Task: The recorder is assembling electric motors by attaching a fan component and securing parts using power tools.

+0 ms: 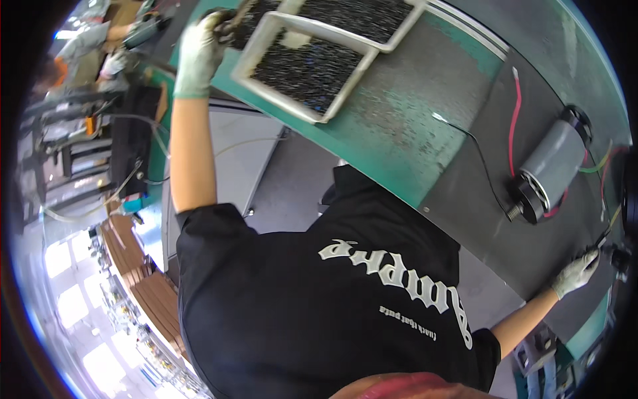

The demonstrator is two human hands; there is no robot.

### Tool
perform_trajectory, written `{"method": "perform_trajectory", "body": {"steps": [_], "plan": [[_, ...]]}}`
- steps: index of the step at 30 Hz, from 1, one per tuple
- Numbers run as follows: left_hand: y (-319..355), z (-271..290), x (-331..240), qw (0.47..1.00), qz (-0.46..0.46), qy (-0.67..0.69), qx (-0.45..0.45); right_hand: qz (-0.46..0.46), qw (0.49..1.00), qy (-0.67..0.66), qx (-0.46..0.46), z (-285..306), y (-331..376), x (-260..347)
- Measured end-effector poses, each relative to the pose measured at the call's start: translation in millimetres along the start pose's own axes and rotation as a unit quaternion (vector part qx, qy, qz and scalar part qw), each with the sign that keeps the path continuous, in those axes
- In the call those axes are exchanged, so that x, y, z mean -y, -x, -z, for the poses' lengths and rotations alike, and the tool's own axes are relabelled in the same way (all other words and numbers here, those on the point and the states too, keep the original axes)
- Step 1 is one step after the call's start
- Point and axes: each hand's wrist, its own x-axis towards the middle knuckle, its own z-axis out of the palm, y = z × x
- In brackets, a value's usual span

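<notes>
Head view: nearest, black shirt (286, 306). Beyond, right hand (577, 274), fingers bent beside thin lead (603, 238); grip too small to judge. Motor (551, 166) lying on bench (405, 100), red wire (516, 126) and black wire (484, 159) loose. Upper left, left hand (203, 50), fingers curled by white trays (276, 100) of black parts (299, 73); hold unclear. Possible trouble: wires snagged by a passing forearm, parts spilled by a knock near the bench edge. Farther, brown cartons (156, 306). Writing: pale lettering on shirt, none legible elsewhere.

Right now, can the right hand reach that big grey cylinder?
Probably yes: the right hand is near the grey cylinder, with mostly just dark surface between them. It might first need to let go of the thin item it seems to hold.
</notes>
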Motion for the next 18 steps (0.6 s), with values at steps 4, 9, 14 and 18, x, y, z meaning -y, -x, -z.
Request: {"method": "perform_trajectory", "body": {"steps": [4,9,14,18], "plan": [[57.4,-102.6,-133.1,0.836,0.188,0.515,-0.025,0.122,0.986,-0.099,0.064,50.2,4.2,7.0],[95.2,-273.3,-220.2,0.544,0.124,0.757,0.341,0.32,0.884,-0.263,0.215,35.9,75.7,185.8],[105.2,-307.9,-248.7,0.552,0.143,0.736,0.365,0.46,0.874,-0.071,0.139,51.8,73.4,204.3],[106.7,-312.7,-252.3,0.609,0.167,0.694,0.346,0.466,0.874,-0.058,0.124,50.9,78.2,202.5]]}}
